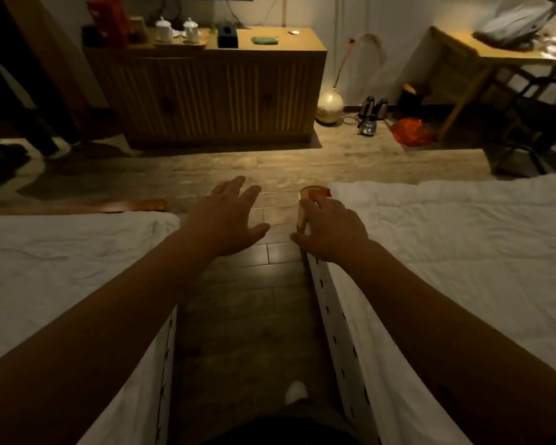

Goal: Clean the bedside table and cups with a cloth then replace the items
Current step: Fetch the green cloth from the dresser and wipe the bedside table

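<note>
While the person stands in the aisle between two beds, both bare forearms extend forward over the wooden floor (238, 316). A white sock or shoe tip (296, 391) shows at the bottom of the view, on the floor between the beds.

The left bed (61, 268) and the right bed (463, 268) both carry white, wrinkled bedding. The side panel of the right bed (white with small dark marks) runs along the aisle.

The left hand (228, 216) hangs over the floor, palm down, with its fingers (235, 187) spread apart and nothing in its grasp. The right hand (333, 231) is also palm down, with fingers loosely spread and empty. It lies in front of the wooden corner post (312, 195) at the foot of the right bed; contact with the post cannot be confirmed.

Beyond the beds, a wooden cabinet (212, 97) with ribbed doors stands against the far wall. On its top surface:
- a tray (180, 43) holding two white lidded cups (164, 28), at the left;
- a dark box (228, 35), near the middle;
- a green cloth (264, 40), folded flat, just right of the box and well apart from both hands.

To the right of the cabinet, a round vase (329, 107), two kettles (371, 115) and an orange bag (410, 131) stand on the floor. A second wooden surface (482, 48) at the far right carries a grey bag (520, 22).
</note>
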### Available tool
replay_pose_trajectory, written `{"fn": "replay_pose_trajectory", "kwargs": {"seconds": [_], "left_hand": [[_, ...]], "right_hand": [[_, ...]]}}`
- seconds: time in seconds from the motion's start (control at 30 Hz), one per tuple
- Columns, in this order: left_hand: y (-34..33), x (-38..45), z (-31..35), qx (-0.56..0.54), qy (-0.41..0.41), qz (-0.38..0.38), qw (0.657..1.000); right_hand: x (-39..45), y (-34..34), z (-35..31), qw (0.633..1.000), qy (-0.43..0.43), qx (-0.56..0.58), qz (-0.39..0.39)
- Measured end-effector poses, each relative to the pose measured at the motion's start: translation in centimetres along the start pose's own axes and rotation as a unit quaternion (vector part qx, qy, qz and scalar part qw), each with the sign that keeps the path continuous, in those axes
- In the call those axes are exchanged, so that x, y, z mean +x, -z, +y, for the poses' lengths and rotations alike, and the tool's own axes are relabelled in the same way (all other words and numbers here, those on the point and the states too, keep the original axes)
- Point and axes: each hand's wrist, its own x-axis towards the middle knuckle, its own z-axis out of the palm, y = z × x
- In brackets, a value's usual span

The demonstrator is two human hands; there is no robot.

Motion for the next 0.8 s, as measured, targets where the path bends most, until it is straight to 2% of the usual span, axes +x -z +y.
{"fn": "replay_pose_trajectory", "kwargs": {"seconds": [0.27, 0.4, 0.57, 0.8], "left_hand": [[0.5, 11.8, -2.5, -0.018, 0.032, -0.009, 0.999], [-0.3, 18.4, -6.4, -0.037, 0.033, -0.018, 0.999], [-1.0, 29.1, -13.4, -0.013, 0.020, -0.014, 1.000], [0.8, 42.6, -20.7, 0.003, -0.010, -0.011, 1.000]], "right_hand": [[14.1, 1.7, 4.0, 0.999, 0.037, -0.019, -0.004], [22.2, -0.3, 4.1, 0.999, 0.043, -0.023, -0.013], [34.6, -2.4, 3.3, 1.000, 0.010, -0.025, -0.016], [48.1, -1.2, 2.3, 1.000, -0.021, -0.012, -0.006]]}}
